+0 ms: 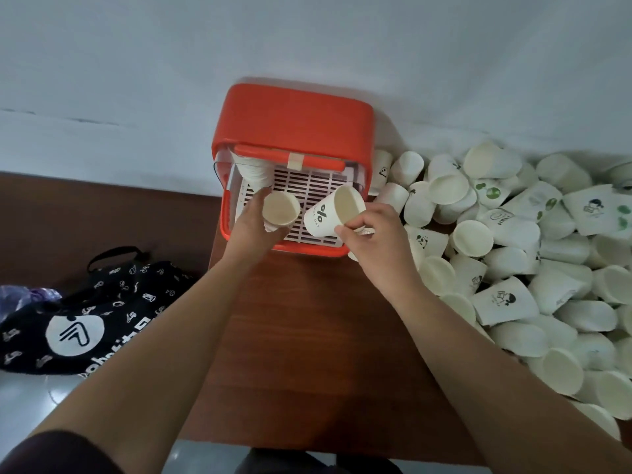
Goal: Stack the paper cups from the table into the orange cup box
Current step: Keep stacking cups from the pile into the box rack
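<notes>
Here, at the far left, we pass a black cloth bag printed with white figures (78, 323), lying beside the brown wooden table (307, 336). Next comes the left hand (253, 230), whose fingers curl round a plain white paper cup (280, 208) held over the white slatted tray (318, 186) of the orange plastic cup box (294, 124). That cup's mouth faces up toward us, and ribbed rims showing beneath it suggest it tops a nested run. A white ribbed stack of cups (253, 171) leans in the box's back left corner just behind it, though we cannot tell whether the two form one stack. Just to the right, the right hand (376, 234) pinches a white paper cup with a black printed mark (328, 215) by the near edge of its rim, thumb and forefinger pressed on the lip. This printed cup is tilted: its long axis runs from a base at lower left to a mouth at upper right, so the base points toward the left hand's open cup, near it but seemingly apart. We judge that the coming move turns on this: the cup goes leftward, base first, into that mouth, the right hand carrying while the left steadies the target. Further right, a loose heap of white paper cups (506, 261) covers the table beside the box.
</notes>
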Available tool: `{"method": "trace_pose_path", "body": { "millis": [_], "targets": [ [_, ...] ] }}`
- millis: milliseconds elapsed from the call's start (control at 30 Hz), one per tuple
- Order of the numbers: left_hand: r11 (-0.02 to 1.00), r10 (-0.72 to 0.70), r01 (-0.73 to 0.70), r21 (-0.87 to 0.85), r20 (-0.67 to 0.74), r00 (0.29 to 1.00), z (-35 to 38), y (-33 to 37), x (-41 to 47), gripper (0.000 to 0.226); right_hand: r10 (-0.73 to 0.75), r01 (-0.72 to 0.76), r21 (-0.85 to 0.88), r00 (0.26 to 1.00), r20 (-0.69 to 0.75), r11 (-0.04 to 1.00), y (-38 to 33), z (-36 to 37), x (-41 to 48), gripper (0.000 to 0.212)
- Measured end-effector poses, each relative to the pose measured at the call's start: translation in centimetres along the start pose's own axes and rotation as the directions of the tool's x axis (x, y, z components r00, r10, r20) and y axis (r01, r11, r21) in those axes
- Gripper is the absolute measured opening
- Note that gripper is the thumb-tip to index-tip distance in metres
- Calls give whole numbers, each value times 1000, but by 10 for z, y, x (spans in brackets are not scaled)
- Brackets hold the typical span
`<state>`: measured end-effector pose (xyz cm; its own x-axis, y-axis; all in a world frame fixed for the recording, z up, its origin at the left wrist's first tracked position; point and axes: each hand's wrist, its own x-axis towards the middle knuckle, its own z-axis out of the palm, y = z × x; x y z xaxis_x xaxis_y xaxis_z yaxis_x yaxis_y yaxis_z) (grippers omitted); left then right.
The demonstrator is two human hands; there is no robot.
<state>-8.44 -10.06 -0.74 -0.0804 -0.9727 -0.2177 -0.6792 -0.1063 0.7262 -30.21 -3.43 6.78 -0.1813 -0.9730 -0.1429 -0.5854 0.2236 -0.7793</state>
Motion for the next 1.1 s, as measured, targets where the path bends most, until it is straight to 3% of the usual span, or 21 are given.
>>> {"method": "trace_pose_path", "body": {
  "millis": [67,267,433,533,700,867,1000,1100],
  "targets": [
    [999,6,-9,46,51,999,-2,-5,5,87,3,-3,-10,1000,-10,1000,0,9,4,11],
    [994,-18,-3,107,199,980,-6,-4,18,80,47,-47,-1,999,-22,999,-3,27,8,58],
    [983,-12,-54,176,356,934,-21,-13,26,107,52,-51,34,998,-38,998,-9,32,9,62],
    [987,4,-63,147,372,928,-33,-17,25,114,59,-57,56,998,-33,997,-14,38,14,65],
    [998,57,-67,17,352,934,-49,-23,18,97,-2,2,14,999,32,1000,-34,60,28,66],
    [961,-19,94,-260,278,960,-61,-24,9,60,-79,120,-259,984,162,958,-40,75,44,70],
    [943,-28,120,-311,286,958,-57,-24,4,51,-68,147,-309,965,253,940,-33,87,48,83],
    [966,-9,91,-243,318,948,-50,-26,4,48,-8,92,-303,964,268,948,-22,95,48,83]
  ]
}}
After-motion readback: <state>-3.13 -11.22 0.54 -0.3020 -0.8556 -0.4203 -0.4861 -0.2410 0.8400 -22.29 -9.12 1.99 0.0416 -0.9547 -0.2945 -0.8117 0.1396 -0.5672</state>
